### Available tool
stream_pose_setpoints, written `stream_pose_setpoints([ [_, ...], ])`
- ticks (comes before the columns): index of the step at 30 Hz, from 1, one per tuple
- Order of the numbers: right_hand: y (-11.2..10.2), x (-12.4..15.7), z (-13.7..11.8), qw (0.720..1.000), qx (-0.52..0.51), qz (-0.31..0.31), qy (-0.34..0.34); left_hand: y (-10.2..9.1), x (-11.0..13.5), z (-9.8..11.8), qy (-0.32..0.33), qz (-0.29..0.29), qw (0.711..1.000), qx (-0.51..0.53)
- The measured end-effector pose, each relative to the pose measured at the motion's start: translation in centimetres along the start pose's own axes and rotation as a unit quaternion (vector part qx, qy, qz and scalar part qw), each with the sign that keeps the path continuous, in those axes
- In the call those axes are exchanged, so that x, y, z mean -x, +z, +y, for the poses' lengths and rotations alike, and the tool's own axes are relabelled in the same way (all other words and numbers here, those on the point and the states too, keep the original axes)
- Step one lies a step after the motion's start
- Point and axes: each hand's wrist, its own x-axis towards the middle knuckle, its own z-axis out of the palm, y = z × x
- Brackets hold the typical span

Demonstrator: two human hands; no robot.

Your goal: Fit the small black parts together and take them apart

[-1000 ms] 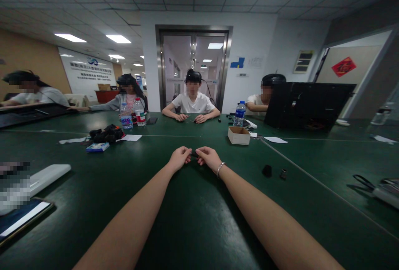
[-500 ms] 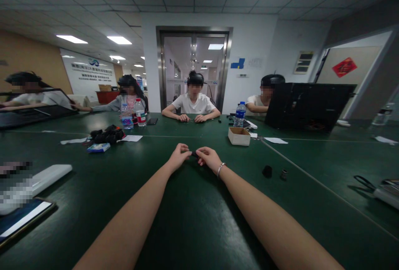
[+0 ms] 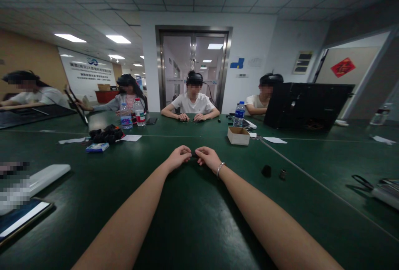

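Observation:
Between my hands, just above the green table (image 3: 183, 228), is a small black piece (image 3: 193, 154), mostly covered by fingers and too small to name. My right hand (image 3: 209, 157), with a silver bangle at its wrist, pinches it between thumb and fingertips. From the other side my left hand (image 3: 178, 158) closes its thumb and fingers at the piece's left end. Off to the right, a black cap-like part (image 3: 266, 171) and a smaller grey-and-black cylindrical part (image 3: 283, 174) rest on the table.
An open cardboard box (image 3: 238, 135) stands ahead, near a water bottle (image 3: 240, 114). A black bundle (image 3: 107, 134) and a blue-white packet (image 3: 97, 147) lie left. A phone (image 3: 25, 220) is at near left, a black monitor (image 3: 307, 105) far right. Several people sit around the table.
My left hand has closed further around the black piece's left end; my right hand stays put. At far left, a co-worker's dark panel has been tilted up.

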Motion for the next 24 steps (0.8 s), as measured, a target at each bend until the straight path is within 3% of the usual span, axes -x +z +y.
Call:
stream_pose_setpoints([
  [3, 0.03, 0.10, -0.07, 1.000, -0.003, 0.001, 0.000, 0.08, 0.20, 0.24, 0.014, 0.020, 0.999, 0.041],
  [7, 0.08, 0.12, -0.05, 1.000, -0.007, 0.002, -0.006, 0.30, 0.18, 0.32, -0.052, 0.033, 0.997, 0.049],
  [10, 0.07, 0.02, 0.04, 1.000, -0.008, 0.003, -0.004, 0.19, 0.09, 0.12, -0.020, 0.011, 1.000, -0.016],
  [13, 0.03, -0.10, 0.12, 1.000, -0.010, 0.004, -0.001, 0.00, 0.04, -0.01, 0.013, 0.018, 1.000, -0.013],
  [18, 0.04, -0.13, 0.13, 1.000, -0.006, 0.002, 0.002, 0.13, -0.04, 0.09, -0.055, 0.021, 0.998, 0.005],
  [21, 0.08, -0.03, 0.04, 1.000, -0.005, 0.001, -0.001, 0.11, 0.12, 0.12, -0.009, -0.004, 0.999, -0.046],
  [24, 0.09, 0.08, -0.08, 1.000, -0.007, 0.003, 0.001, -0.15, 0.37, 0.15, 0.017, 0.018, 0.999, -0.045],
])
